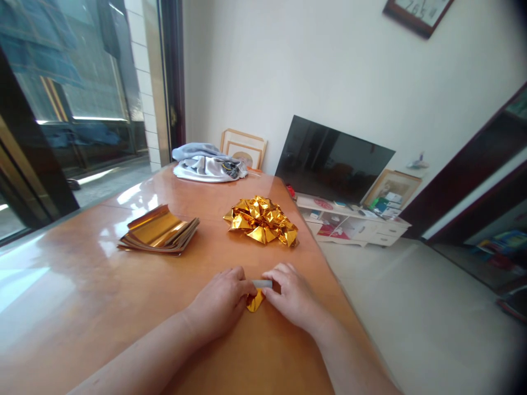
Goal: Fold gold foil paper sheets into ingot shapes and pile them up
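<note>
While both press the glossy table (123,307), left hand (220,304) and right hand (290,296) pinch crinkled gold foil (255,302).

A small gold foil piece (255,301) is pinched between the left hand (220,303) and right hand (290,296) on the near table (82,307); its silvery edge is perhaps folded over.
</note>
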`<state>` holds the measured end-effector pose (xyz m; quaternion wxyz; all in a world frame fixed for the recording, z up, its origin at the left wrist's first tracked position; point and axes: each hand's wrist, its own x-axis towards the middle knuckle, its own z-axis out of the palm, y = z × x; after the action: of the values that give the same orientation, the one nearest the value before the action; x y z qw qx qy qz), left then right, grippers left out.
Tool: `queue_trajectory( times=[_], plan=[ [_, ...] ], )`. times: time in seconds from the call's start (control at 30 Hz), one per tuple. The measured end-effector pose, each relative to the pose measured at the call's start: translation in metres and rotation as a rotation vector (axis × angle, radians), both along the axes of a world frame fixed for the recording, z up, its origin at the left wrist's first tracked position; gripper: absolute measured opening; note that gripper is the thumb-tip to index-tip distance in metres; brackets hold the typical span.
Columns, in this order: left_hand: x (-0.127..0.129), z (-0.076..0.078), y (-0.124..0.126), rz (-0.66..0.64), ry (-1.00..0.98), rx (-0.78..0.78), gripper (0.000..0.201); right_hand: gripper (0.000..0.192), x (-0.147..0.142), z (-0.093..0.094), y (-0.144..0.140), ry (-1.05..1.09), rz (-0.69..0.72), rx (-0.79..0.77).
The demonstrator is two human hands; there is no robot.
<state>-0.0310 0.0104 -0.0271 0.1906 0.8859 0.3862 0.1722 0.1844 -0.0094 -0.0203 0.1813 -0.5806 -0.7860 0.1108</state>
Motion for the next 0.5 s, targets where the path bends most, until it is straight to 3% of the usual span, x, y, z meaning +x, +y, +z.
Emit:
queue_trajectory(
  times=[0.2, 0.37, 0.5],
  plan=[
    [0.0020, -0.0006, -0.0004, 0.038, 0.001, -0.016, 0.023, 0.009, -0.0014, 0.0010, -0.0019, -0.029, 0.002, 0.060],
    [0.0036, 0.0025, -0.0034, 0.138, 0.031, 0.072, 0.039, 0.008, -0.0042, 0.0041, -0.0056, -0.086, 0.033, 0.088],
    [0.0041, 0.0077, -0.0072, 0.182, 0.090, 0.109, 0.032, 0.008, -0.0054, 0.0058, -0.0088, -0.123, 0.044, 0.102]
  ],
)
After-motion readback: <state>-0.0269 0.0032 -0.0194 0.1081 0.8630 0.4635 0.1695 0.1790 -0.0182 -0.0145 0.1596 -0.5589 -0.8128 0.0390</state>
